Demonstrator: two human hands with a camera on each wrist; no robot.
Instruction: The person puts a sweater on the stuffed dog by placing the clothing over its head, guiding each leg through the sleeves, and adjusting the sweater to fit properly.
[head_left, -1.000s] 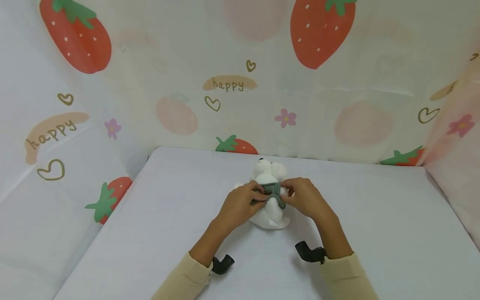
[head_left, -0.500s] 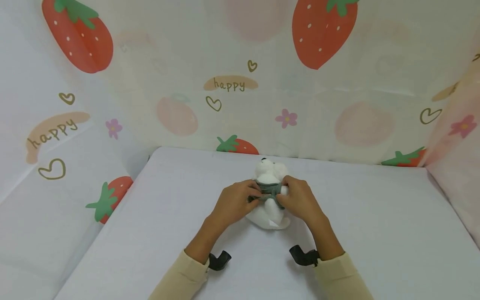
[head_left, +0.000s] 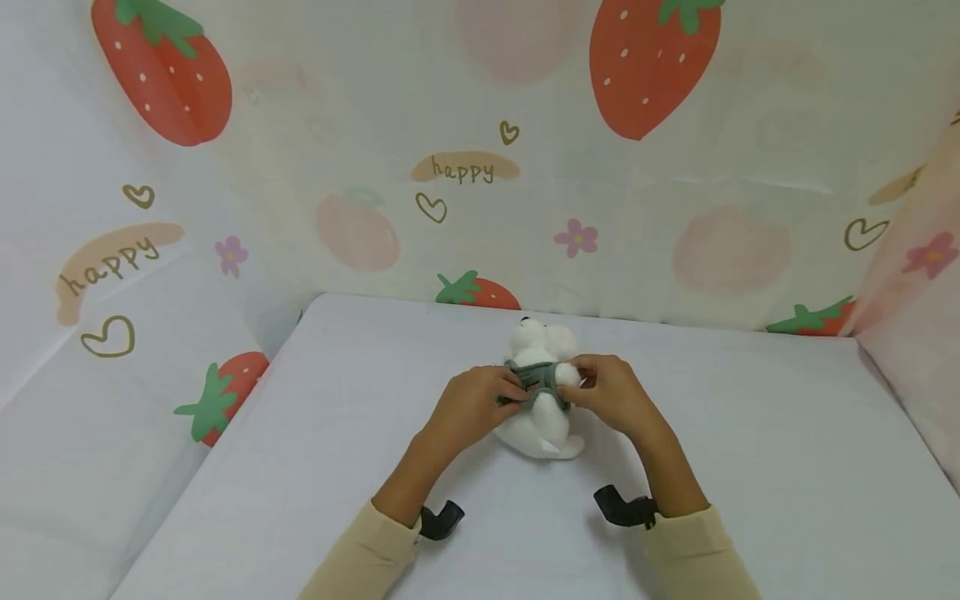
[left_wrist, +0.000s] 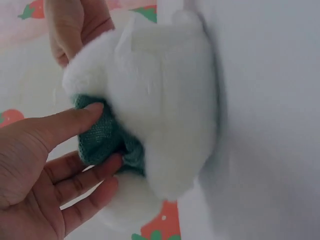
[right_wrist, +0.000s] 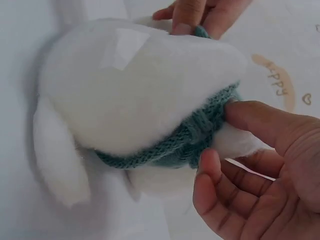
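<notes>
A white plush animal (head_left: 551,427) with a black nose sits on the table, leaning back, wearing a green knitted sweater (head_left: 534,377). My left hand (head_left: 476,403) pinches the sweater's left side; in the left wrist view the thumb presses on the knit (left_wrist: 100,132) and the other fingers lie beneath it. On the other side, my right hand (head_left: 611,390) holds the sweater's edge beside a white paw (head_left: 567,375) that sticks out past the knit. In the right wrist view, thumb and index finger meet the green hem (right_wrist: 205,125), with the paw between the fingers and palm.
The white-covered table (head_left: 750,450) spreads around the toy. Behind it hangs a cloth backdrop (head_left: 630,192) printed with strawberries, and a similar sheet (head_left: 45,400) hangs at the left. Black wrist cameras (head_left: 442,521) sit by both cuffs.
My right hand moved inward over the toy's side, then back out to the right, leaving the paw more exposed. My left hand shifted slightly left, and the sweater front lies flatter.
</notes>
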